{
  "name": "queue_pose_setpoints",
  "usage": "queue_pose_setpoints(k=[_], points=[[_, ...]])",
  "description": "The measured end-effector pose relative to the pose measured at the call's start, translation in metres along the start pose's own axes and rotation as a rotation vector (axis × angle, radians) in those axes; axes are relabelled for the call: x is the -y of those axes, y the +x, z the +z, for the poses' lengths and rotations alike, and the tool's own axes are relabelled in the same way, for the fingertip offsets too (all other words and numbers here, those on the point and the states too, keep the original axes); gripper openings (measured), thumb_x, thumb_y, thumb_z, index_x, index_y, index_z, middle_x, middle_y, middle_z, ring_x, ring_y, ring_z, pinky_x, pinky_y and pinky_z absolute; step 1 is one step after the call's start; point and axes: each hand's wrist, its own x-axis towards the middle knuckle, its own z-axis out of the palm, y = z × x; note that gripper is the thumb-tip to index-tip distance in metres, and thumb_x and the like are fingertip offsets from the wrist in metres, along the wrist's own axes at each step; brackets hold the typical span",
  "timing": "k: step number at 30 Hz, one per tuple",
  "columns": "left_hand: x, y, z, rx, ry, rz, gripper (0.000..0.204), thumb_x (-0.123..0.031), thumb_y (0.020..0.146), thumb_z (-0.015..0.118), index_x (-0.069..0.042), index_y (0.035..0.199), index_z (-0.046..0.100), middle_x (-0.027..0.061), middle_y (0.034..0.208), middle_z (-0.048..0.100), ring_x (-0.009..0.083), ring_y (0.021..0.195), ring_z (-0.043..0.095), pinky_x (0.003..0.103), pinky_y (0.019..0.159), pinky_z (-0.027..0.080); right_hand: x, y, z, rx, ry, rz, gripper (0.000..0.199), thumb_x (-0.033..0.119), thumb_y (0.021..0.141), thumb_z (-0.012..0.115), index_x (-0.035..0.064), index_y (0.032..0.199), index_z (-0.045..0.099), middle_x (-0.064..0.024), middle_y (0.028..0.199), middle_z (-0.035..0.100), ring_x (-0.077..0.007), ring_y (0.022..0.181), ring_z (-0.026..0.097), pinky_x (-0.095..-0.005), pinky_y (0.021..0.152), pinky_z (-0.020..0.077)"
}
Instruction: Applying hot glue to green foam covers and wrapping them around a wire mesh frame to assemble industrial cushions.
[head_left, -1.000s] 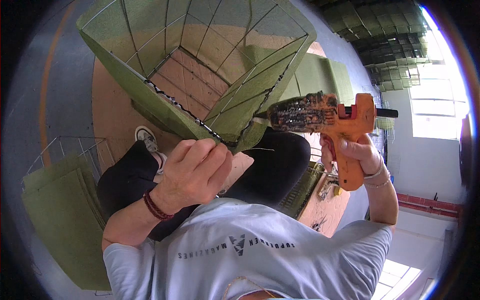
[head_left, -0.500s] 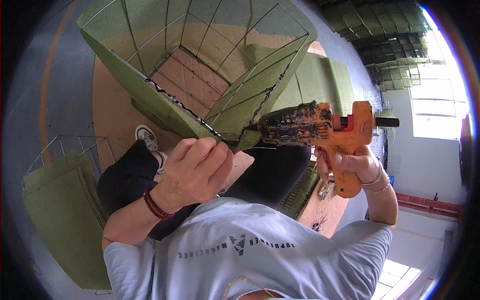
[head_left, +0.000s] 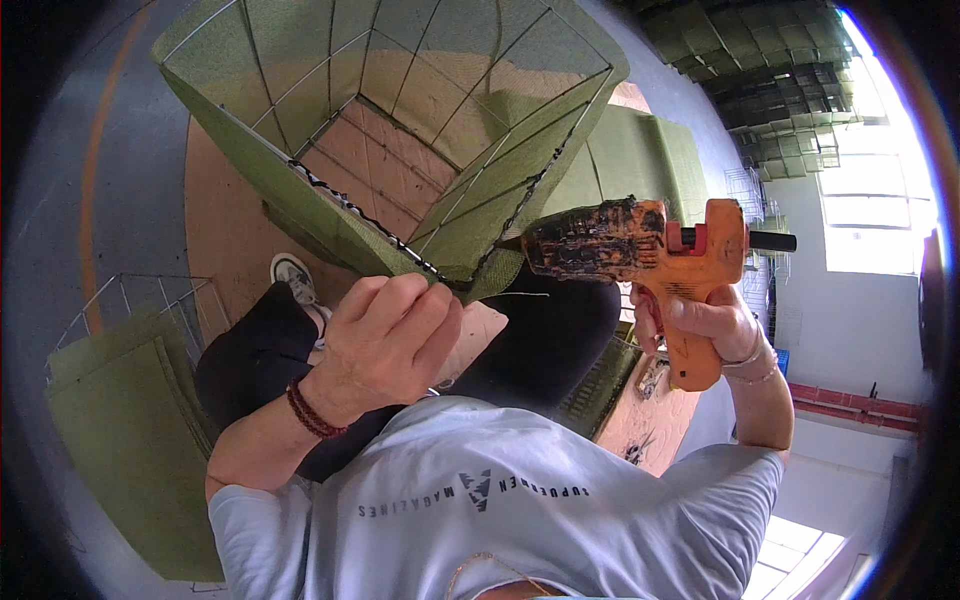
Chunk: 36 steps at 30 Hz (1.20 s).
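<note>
My left hand (head_left: pixel 385 345) pinches the near corner of a green mesh fabric panel (head_left: pixel 225 125) that wraps a metal wire frame (head_left: pixel 330 60). Lines of black glue (head_left: pixel 345 203) run along the two rim wires that meet at this corner. In my right hand (head_left: pixel 710 325) is an orange glue gun (head_left: pixel 690 290), its front caked with black residue and a black glue stick (head_left: pixel 772 242) poking from the rear. The nozzle points left, beside the loose fabric flap at the corner; whether it touches the fabric, I cannot tell.
Green fabric sheets (head_left: pixel 130 440) lie stacked at the left by another wire frame (head_left: pixel 150 290). Brown board (head_left: pixel 220 220) covers the floor under the basket-like frame. More green panels (head_left: pixel 640 160) lie beyond the gun, and many covered frames (head_left: pixel 770 70) are piled at the far right.
The glue gun has shifted very slightly, its nozzle now a little further right of the corner. My left hand keeps its pinch, almost still.
</note>
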Motion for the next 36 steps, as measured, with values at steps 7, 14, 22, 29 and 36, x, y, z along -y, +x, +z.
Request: queue_pose_setpoints(k=[7,14,22,29,36], points=[[-0.001,0.001,0.000,0.015,-0.001,-0.005,0.025,-0.013,0.067,0.081,-0.003,0.087,0.069,0.0042,0.089,0.063,0.0220,0.085,0.059,0.034,0.066,0.045,-0.001,0.000,-0.007,0.007,-0.035,-0.008,0.032,0.012,0.088,0.067,-0.0028,0.114,0.055,-0.0115,0.089,0.062,-0.0196,0.069,0.063,-0.0332,0.064,0.0527],[-0.001,0.000,-0.001,0.001,0.002,0.001,0.026,-0.013,0.068,0.081,-0.004,0.089,0.070,0.0042,0.089,0.063,0.0219,0.085,0.059,0.034,0.067,0.045,0.001,0.001,0.003,0.018,-0.022,0.028,0.035,0.008,0.087,0.068,-0.0021,0.117,0.054,-0.0115,0.094,0.061,-0.0196,0.070,0.062,-0.0327,0.063,0.0526],[0.001,0.000,0.000,-0.001,0.004,0.005,0.026,-0.014,0.068,0.081,-0.003,0.089,0.069,0.0041,0.089,0.063,0.0221,0.085,0.059,0.034,0.067,0.046,0.008,0.001,0.001,-0.053,-0.082,0.048,0.035,0.008,0.086,0.068,-0.0022,0.117,0.054,-0.0111,0.096,0.061,-0.0189,0.068,0.062,-0.0317,0.062,0.0521],[0.000,0.001,0.000,-0.002,-0.002,-0.002,0.024,-0.013,0.068,0.081,-0.004,0.087,0.069,0.0036,0.089,0.063,0.0221,0.084,0.059,0.034,0.066,0.045,0.008,-0.002,-0.007,-0.040,-0.062,0.009,0.039,0.016,0.086,0.069,-0.0057,0.115,0.053,-0.0131,0.086,0.062,-0.0213,0.069,0.063,-0.0352,0.064,0.0529],[-0.002,0.007,0.000,-0.015,0.028,-0.044,0.022,-0.012,0.069,0.080,-0.004,0.085,0.067,0.0036,0.088,0.062,0.0227,0.084,0.059,0.034,0.068,0.046,-0.037,-0.007,-0.037,-0.125,0.300,-0.356,0.054,0.027,0.085,0.071,-0.0072,0.121,0.049,-0.0201,0.101,0.063,-0.0337,0.089,0.069,-0.0449,0.076,0.0583]])
